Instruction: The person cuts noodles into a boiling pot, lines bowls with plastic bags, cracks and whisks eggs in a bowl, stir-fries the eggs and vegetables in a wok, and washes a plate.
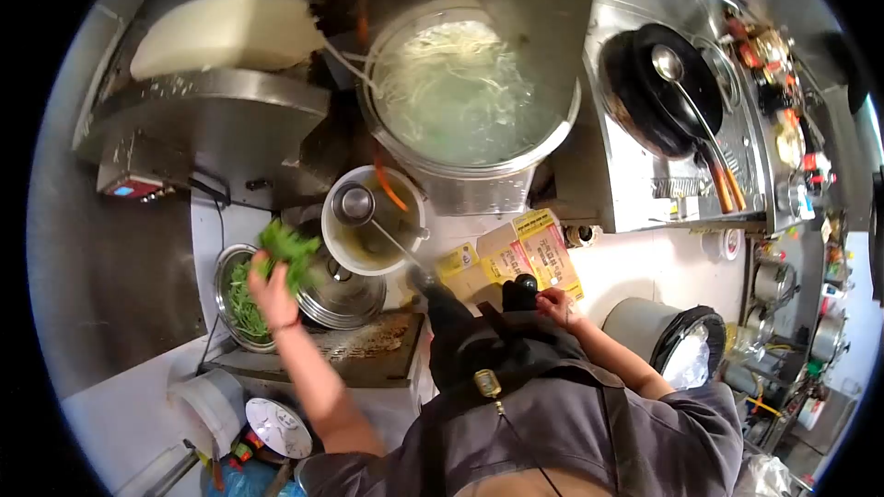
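My left hand is closed around a bunch of green leafy vegetables, lifted above a round metal bowl. More cut greens lie in that bowl. Beside it is a round metal lid with a knob. In front of my waist, my right hand hangs with its fingers curled in, and nothing shows in them. Ahead of me, a large metal pot holds pale noodles in cloudy, steaming water.
A metal ladle rests across a white bucket of liquid. Flattened yellow cardboard covers part of the floor. Black woks with another ladle sit on the right counter. A bin lined with black plastic stands at right.
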The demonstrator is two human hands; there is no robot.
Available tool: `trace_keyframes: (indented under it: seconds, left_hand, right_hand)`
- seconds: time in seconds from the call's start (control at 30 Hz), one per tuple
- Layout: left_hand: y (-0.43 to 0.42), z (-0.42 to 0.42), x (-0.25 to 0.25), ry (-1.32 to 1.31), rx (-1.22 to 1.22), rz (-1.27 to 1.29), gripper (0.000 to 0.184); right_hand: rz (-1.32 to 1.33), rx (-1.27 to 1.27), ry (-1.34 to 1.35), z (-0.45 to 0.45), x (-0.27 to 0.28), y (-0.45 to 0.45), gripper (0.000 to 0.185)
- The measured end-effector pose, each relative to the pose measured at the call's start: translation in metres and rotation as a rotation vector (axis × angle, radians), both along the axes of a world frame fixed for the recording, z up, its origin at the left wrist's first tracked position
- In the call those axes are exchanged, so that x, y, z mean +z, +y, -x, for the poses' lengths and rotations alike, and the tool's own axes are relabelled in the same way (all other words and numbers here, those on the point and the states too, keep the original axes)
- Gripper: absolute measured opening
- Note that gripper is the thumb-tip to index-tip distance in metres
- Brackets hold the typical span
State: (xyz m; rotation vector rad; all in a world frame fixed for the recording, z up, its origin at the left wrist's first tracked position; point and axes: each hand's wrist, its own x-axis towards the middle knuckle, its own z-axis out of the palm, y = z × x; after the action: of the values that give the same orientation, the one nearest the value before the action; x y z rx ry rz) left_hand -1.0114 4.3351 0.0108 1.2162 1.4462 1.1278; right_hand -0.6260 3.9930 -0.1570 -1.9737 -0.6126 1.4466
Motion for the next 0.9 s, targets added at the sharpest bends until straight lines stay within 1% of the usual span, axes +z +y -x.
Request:
trace_keyframes:
  seconds: [0.03,0.07,0.1,0.13,0.17,0.23,0.3,0.33,0.37,0.47,0.5,0.57,0.63,0.67,0.7,0.77,0.8,0.83,0.87,0.9]
  left_hand:
    - [0.001,-0.056,0.003,-0.206,0.016,-0.014,0.036]
    - [0.012,-0.1,0.008,-0.384,-0.133,0.065,0.037]
    - [0.024,-0.144,0.007,-0.452,-0.312,0.066,0.038]
    - [0.036,-0.18,0.003,-0.405,-0.369,0.102,0.039]
    - [0.044,-0.215,0.0,-0.353,-0.403,0.062,0.043]
    - [0.043,-0.264,0.02,-0.299,-0.341,0.2,0.049]
    - [0.042,-0.285,0.019,-0.362,-0.31,0.164,0.051]
    - [0.05,-0.284,0.002,-0.368,-0.37,0.115,0.044]
    - [0.058,-0.279,-0.019,-0.324,-0.304,0.14,0.045]
    - [0.06,-0.273,-0.034,-0.28,-0.089,0.213,0.048]
    - [0.068,-0.27,-0.04,-0.278,-0.088,0.206,0.048]
    - [0.097,-0.258,-0.064,-0.231,0.034,0.251,0.048]
    - [0.145,-0.249,-0.102,-0.228,0.057,0.202,0.035]
    - [0.175,-0.248,-0.121,-0.242,0.046,0.207,0.035]
    - [0.19,-0.257,-0.116,-0.088,0.094,0.219,0.035]
    - [0.219,-0.281,-0.104,0.217,0.178,0.244,0.038]
    - [0.238,-0.293,-0.101,0.031,0.228,0.309,0.039]
    - [0.243,-0.303,-0.088,-0.085,0.071,0.351,0.041]
    - [0.246,-0.314,-0.072,-0.195,-0.085,0.402,0.043]
    - [0.235,-0.322,-0.076,-0.078,-0.399,0.346,0.045]
  right_hand:
    - [-0.015,-0.012,0.017,-0.012,0.003,-0.021,0.024]
    - [0.011,0.008,-0.047,-0.025,0.009,-0.037,0.023]
    - [0.031,0.036,-0.107,-0.042,0.01,-0.053,0.022]
    - [0.047,-0.006,-0.066,-0.056,0.007,-0.073,0.022]
    - [0.062,-0.042,-0.025,-0.07,0.003,-0.094,0.021]
    - [-0.029,-0.255,0.0,-0.091,-0.006,-0.132,0.019]
    - [-0.004,-0.489,0.077,-0.112,-0.009,-0.157,0.018]
    - [0.004,-0.601,0.111,-0.124,-0.018,-0.176,0.017]
    - [0.021,-0.714,0.141,-0.132,-0.03,-0.192,0.017]
    - [0.051,-0.837,0.134,-0.137,-0.028,-0.215,0.018]
    - [0.023,-0.819,0.144,-0.135,-0.033,-0.222,0.017]
    - [0.068,-0.825,0.168,-0.125,-0.016,-0.219,0.015]
    - [0.008,-0.823,0.216,-0.11,-0.025,-0.225,0.015]
    - [0.016,-0.824,0.197,-0.099,-0.027,-0.228,0.014]
    - [0.031,-0.826,0.173,-0.087,-0.022,-0.23,0.014]
    - [-0.123,-0.662,0.192,-0.065,-0.052,-0.264,0.016]
    - [0.046,-0.668,0.141,-0.056,-0.04,-0.256,0.019]
    - [0.216,-0.674,0.098,-0.038,-0.026,-0.252,0.021]
    - [0.269,-0.575,0.063,-0.032,-0.011,-0.239,0.025]
    - [0.441,-0.298,-0.148,-0.022,-0.032,-0.25,0.022]
